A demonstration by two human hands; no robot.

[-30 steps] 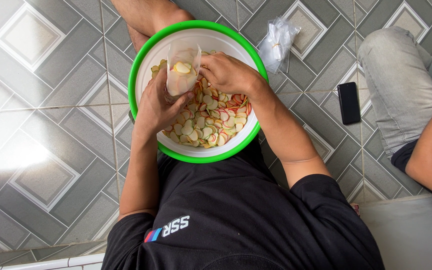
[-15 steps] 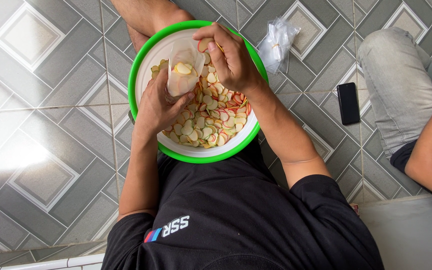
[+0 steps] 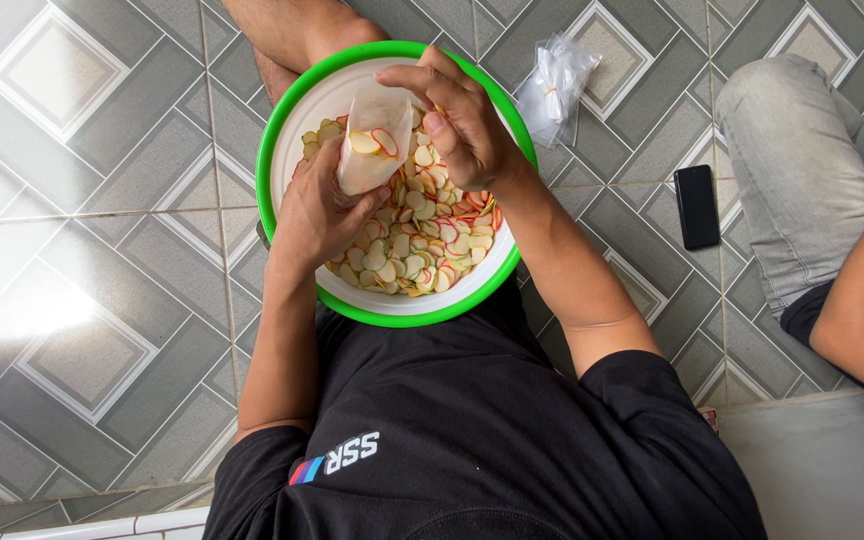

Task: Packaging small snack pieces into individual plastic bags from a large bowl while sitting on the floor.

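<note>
The small clear bag (image 3: 372, 140) is looking like the weak point: it is being held open over the green-rimmed basin (image 3: 287, 130), and if its mouth sags or folds shut, the red-edged crackers (image 3: 422, 240) could be missing it and dropping back into the heap, or cracking against the plastic. A loose grip could also be letting the bag tip and spill what is already inside.

The left hand (image 3: 317, 215) is curling around the lower part of the bag, fingers pressing it against the palm, holding it upright above the left side of the basin. The right hand (image 3: 462, 125) is hovering at the bag's mouth, fingers bunched and partly curled; I cannot tell whether it is pinching any crackers. A bundle of spare bags (image 3: 555, 85) is lying on the tiled floor (image 3: 82, 200) to the far right, a dark phone (image 3: 697, 205) beyond it.
</note>
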